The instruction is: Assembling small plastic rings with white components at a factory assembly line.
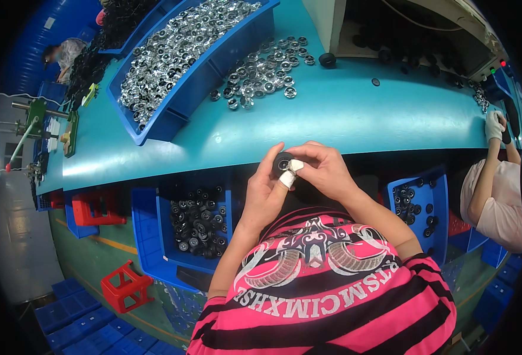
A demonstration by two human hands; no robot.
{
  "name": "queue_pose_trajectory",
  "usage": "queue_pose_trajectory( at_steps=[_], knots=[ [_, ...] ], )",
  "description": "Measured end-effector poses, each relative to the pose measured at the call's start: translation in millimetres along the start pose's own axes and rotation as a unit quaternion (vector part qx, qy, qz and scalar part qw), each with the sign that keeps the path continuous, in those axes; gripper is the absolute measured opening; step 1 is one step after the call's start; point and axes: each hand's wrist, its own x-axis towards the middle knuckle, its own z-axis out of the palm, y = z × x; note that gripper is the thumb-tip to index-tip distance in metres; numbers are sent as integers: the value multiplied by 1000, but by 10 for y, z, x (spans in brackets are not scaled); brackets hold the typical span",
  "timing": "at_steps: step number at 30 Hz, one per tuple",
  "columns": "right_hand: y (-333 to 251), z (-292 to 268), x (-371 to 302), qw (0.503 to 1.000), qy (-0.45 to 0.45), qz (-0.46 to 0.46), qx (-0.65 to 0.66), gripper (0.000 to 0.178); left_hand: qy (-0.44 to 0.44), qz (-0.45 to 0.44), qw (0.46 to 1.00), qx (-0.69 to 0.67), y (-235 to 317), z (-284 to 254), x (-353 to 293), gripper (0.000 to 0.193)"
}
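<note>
Close to the table's front edge, both my hands are closed on one small black wheel (283, 162) with a lighter hub. My left hand (265, 192) grips it from the left, with white tape wrapped around the thumb. From the right, my right hand (326, 171) pinches at the wheel, its fingertips meeting the taped thumb; white wrapping shows there too. Beyond my hands, shiny silver wheel hubs (261, 77) lie loose on the teal table (231, 133). A long blue bin (181, 103) beside them is heaped with more such hubs.
Below the table edge, a blue bin (228, 207) holds black wheels on my left; another blue bin (441, 236) stands right. A green hand press (70, 133) is mounted at the table's left end. A red stool (125, 287) stands on the floor. A gloved co-worker's hand (494, 125) is far right.
</note>
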Motion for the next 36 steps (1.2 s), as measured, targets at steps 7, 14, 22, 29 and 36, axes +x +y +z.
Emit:
queue_pose_trajectory(
  at_steps=[7,14,22,29,36],
  knots=[
    [-89,17,-54,994,-18,-62,-91,33,93,-16,995,-3,-51,28,-2,33],
    [-17,-19,-29,1000,-8,-12,-10,35,22,-9,999,-43,-112,-39,55,42],
    [8,-27,36,998,-5,57,33,34,28,-14,997,73,2,48,35,56],
    [77,36,50,1000,18,9,17,35,40,176,930,322,-143,45,67,55],
    [-131,-90,67,981,-43,105,156,34,49,-35,996,-71,7,91,46,62]
  ],
)
